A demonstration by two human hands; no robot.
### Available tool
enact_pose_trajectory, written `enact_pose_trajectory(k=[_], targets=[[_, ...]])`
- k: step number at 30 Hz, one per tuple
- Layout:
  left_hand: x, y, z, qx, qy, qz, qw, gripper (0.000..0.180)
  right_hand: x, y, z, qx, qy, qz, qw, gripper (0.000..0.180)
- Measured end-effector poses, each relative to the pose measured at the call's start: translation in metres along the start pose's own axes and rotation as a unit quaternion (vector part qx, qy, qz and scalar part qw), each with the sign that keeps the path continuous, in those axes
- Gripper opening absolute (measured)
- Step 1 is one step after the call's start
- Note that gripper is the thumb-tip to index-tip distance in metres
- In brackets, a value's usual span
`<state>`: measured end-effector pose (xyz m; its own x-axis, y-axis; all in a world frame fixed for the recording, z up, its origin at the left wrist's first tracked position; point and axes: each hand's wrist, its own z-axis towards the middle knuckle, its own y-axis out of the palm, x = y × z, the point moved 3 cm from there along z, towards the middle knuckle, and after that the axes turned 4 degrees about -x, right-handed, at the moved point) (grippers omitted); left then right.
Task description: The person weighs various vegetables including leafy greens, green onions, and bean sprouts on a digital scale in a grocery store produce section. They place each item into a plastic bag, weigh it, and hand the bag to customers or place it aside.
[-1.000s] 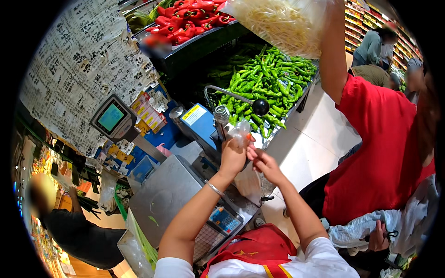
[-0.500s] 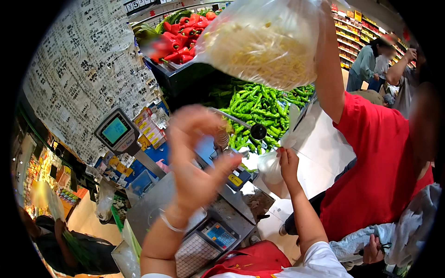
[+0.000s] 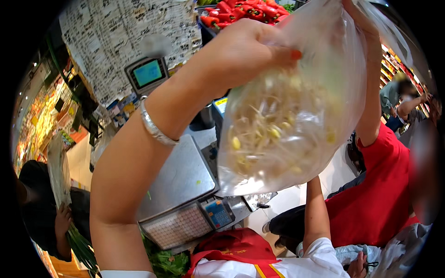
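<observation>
A clear plastic bag of bean sprouts (image 3: 278,134) hangs large in front of me. My left hand (image 3: 252,53) is closed on its upper left side, the red-nailed thumb against the plastic. The hand of a person in a red shirt (image 3: 366,194) is at the bag's top right. My right forearm (image 3: 317,208) rises behind the bag, which hides that hand and whatever it may hold. Below my left arm is the metal pan of a weighing scale (image 3: 181,171), with a few green scraps on it.
The scale's keypad (image 3: 220,213) faces me, and its lit display (image 3: 147,73) stands at the back left. Beyond are red peppers (image 3: 245,10) and a handwritten paper sheet (image 3: 125,41). At the left another person holds a bag of long green vegetables (image 3: 81,245).
The bag of bean sprouts has come down and nearer. My left hand, earlier open and empty, has reached up and taken hold of it. My right hand has gone out of sight behind the bag.
</observation>
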<state>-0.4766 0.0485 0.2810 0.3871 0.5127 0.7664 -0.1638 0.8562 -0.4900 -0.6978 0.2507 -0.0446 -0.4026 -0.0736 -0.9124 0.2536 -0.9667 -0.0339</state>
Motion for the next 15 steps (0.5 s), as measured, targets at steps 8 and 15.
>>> enact_pose_trajectory(k=[8, 15], targets=[[-0.008, -0.039, -0.116, 0.146, -0.083, 0.189, 0.967, 0.018, -0.007, 0.024, 0.029, -0.013, 0.014, -0.014, 1.000, 0.026], [-0.086, -0.087, -0.269, 0.367, -0.215, 0.196, 0.884, 0.011, 0.034, 0.042, 0.063, -0.046, 0.031, 0.075, 0.996, 0.019]])
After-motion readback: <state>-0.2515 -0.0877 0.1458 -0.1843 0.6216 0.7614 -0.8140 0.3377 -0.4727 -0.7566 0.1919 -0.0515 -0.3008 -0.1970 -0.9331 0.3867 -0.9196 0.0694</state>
